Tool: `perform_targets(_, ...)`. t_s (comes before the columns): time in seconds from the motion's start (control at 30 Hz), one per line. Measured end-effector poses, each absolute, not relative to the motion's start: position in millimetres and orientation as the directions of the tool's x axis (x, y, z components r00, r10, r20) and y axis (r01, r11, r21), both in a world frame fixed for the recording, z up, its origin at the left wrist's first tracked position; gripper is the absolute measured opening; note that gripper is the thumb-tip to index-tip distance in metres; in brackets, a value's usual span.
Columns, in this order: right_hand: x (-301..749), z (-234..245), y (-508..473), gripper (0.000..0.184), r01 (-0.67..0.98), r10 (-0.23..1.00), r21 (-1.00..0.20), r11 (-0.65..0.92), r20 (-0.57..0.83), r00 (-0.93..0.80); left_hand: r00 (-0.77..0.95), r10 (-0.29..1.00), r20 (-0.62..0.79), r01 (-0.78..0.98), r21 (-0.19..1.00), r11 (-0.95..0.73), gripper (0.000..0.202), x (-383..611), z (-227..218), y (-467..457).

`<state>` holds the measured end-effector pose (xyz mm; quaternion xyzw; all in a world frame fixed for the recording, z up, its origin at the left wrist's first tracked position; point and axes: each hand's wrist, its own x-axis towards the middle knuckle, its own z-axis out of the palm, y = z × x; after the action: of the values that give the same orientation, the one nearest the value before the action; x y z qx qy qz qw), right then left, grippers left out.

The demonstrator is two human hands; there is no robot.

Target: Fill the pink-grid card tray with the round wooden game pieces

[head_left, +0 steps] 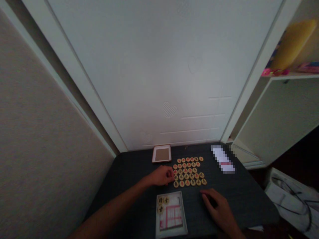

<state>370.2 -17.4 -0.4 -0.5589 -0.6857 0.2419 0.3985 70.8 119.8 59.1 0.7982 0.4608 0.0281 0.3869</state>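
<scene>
My left hand (162, 175) reaches in from the left with fingers drawn together. Its fingertips are at the edge of a Chinese chess piece (176, 178) at the left end of a row. Several round wooden pieces with red or black characters lie flat in rows, among them a black-marked piece (192, 182). My right hand (217, 207) rests on the table below the rows, holding nothing, thumb and forefinger apart. Between my arms sits an open shallow box (184, 217); three black-marked pieces (160, 209) lie in its upper left corner, beside a pink-and-white printed sheet (171, 214).
Behind the rows lies a box lid (161, 155) with its pale inside upward. A blurred white item (223, 159) lies at the dark table's (134, 166) right rear. A white panel (161, 66) closes off the back. White containers with cables (289, 199) stand to the right.
</scene>
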Motion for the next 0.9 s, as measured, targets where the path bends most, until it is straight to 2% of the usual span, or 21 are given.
perform_targets(0.3,367.5,3.9,-18.5,0.034,0.586,0.951,-0.760,0.280,0.305,-0.059,0.530,0.794,-0.298,0.749,0.604,-0.274,0.031,74.9,58.9,113.0)
perform_targets(0.5,367.4,-0.5,-19.0,0.030,0.584,0.945,-0.757,0.293,0.323,-0.055,0.521,0.812,-0.263,0.762,0.572,-0.303,0.026,80.7,69.7,117.0)
perform_targets(0.77,370.3,-6.8,-17.7,0.034,0.586,0.957,-0.766,0.263,0.285,-0.056,0.389,0.857,-0.338,0.864,0.457,-0.212,0.029,84.1,63.9,105.5)
perform_targets(0.9,369.5,-2.7,-18.3,0.037,0.584,0.956,-0.770,0.258,0.291,-0.039,0.383,0.849,-0.364,0.871,0.447,-0.202,0.029,76.7,62.8,105.9)
